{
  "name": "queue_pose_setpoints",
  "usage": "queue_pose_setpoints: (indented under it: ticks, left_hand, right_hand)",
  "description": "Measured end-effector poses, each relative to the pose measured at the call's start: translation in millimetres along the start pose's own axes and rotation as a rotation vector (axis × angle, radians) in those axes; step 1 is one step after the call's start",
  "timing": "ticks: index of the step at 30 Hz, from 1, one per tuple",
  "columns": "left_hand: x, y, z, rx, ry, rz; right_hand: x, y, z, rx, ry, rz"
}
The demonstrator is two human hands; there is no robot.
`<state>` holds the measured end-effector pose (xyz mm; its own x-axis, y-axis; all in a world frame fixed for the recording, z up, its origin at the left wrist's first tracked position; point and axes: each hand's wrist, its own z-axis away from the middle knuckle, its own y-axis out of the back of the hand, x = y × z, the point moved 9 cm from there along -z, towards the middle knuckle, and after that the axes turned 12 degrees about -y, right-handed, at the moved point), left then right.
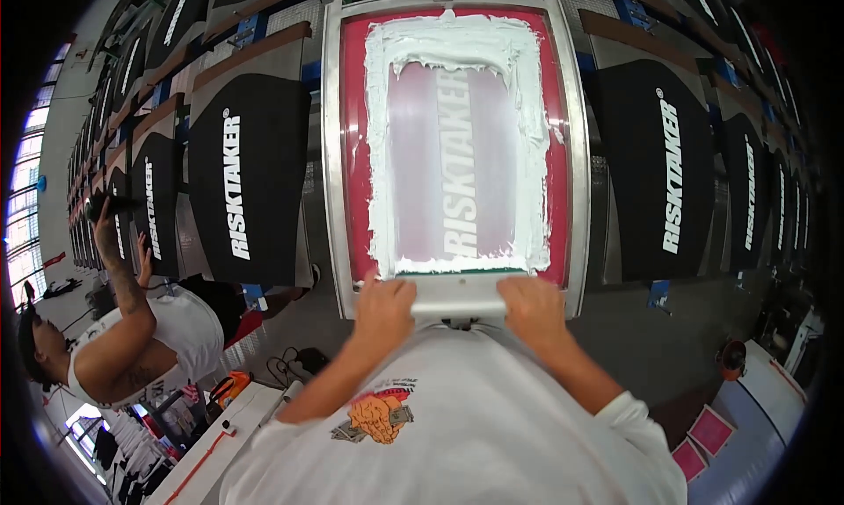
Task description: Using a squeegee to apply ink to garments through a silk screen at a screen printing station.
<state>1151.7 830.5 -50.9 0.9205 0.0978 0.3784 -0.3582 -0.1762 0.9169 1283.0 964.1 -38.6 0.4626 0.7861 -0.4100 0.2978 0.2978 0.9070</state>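
My left hand (383, 313) and my right hand (533, 313) are closed round opposite ends of a silver squeegee bar (453, 301) with a green blade, at the near edge of a printing screen. The screen has an aluminium frame (574, 153) and a red border. Thick white ink (453, 36) forms a rough band round the pale, translucent middle (422, 153), where large faint lettering shows through. The squeegee's blade sits against the near band of ink. The undersides of my fingers are hidden.
Black fabric pieces (202, 224) (642, 206) with white lettering lie on rows of platens either side. A co-worker (167, 347) at left holds a dark object (105, 208) over one. Behind me are a white bench (176, 470), cables, a fan (731, 357) and pink screens (710, 430).
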Motion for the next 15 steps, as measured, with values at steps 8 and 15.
queue_pose_setpoints:
  ticks: [8,15]
  left_hand:
    - [-114.4,19.2,-187.1,0.366,-0.162,-0.331]
    - [-153.9,71.9,-259.4,0.059,-0.011,-0.278]
  right_hand:
    - [75.1,-1.2,-202.5,0.364,0.057,0.238]
    - [69.1,24.4,-286.2,-0.072,-0.129,0.344]
